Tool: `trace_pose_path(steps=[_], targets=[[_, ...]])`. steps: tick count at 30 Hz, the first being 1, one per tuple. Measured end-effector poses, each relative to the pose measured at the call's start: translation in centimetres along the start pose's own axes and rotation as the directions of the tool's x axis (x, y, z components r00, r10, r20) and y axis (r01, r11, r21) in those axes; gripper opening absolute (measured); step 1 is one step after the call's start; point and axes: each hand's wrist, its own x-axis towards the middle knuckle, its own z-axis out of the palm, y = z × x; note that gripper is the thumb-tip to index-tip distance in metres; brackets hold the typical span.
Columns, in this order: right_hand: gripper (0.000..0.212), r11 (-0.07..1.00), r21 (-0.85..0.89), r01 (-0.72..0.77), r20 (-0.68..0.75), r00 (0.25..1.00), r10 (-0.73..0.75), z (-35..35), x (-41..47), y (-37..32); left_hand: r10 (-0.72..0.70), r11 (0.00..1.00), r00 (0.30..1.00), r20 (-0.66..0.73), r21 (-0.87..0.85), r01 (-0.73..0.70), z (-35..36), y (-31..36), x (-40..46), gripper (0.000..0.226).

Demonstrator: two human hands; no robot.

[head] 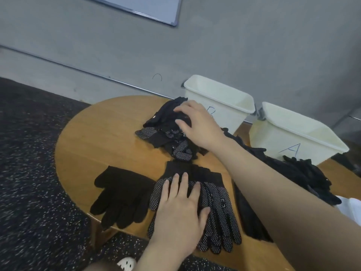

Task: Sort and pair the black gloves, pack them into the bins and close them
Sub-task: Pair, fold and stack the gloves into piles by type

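On the round wooden table [93, 137] lies a loose heap of black gloves [166, 132], some with white dots. My right hand [197, 126] reaches across and rests on top of this heap, its fingers curled into the fabric. In front, a dotted glove stack [216, 208] lies flat, and my left hand [179, 210] presses on it with fingers spread. A plain black glove [121, 196] lies flat to the left of the stack. More black gloves [304, 173] are piled under and beyond my right forearm.
Two white open bins stand at the back right: bin B [220, 98] by the wall and bin A [297, 139] to its right. No lids are visible. A grey wall rises behind. Dark speckled floor [35, 173] surrounds the table, whose near-left edge is close.
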Motion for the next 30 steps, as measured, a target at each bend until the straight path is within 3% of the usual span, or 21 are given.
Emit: trace_pose_path(steps=[7,12,15,20,25,30], targets=[[0.052,0.972,-0.170,0.160,0.074,0.986,-0.149,3.0,5.9,-0.3,-0.006,1.000,1.000,0.008,-0.022,0.006,0.1,0.2,1.7,0.076],[0.027,0.938,-0.292,0.186,0.045,0.982,-0.181,4.2,7.6,-0.2,-0.045,0.999,0.997,0.066,0.007,0.045,-0.5,0.3,1.9,0.071],[0.021,0.967,-0.207,0.149,-0.015,0.988,-0.155,4.1,8.0,-0.3,-0.002,1.000,0.999,0.034,0.011,0.002,0.0,0.2,2.0,0.074],[0.022,0.991,-0.073,0.109,-0.232,0.965,-0.123,1.6,8.0,-1.1,-0.017,1.000,1.000,-0.006,-0.007,0.017,0.3,0.2,1.8,0.075],[0.024,0.965,0.256,-0.060,-0.303,0.943,0.139,-3.1,8.1,-2.3,-0.025,1.000,0.999,-0.030,0.008,0.025,0.8,-0.2,1.6,0.075],[0.020,0.888,0.456,-0.063,-0.357,0.901,0.247,-8.3,4.9,-3.2,-0.026,1.000,1.000,0.012,0.006,0.026,0.7,-0.4,1.3,0.075]])
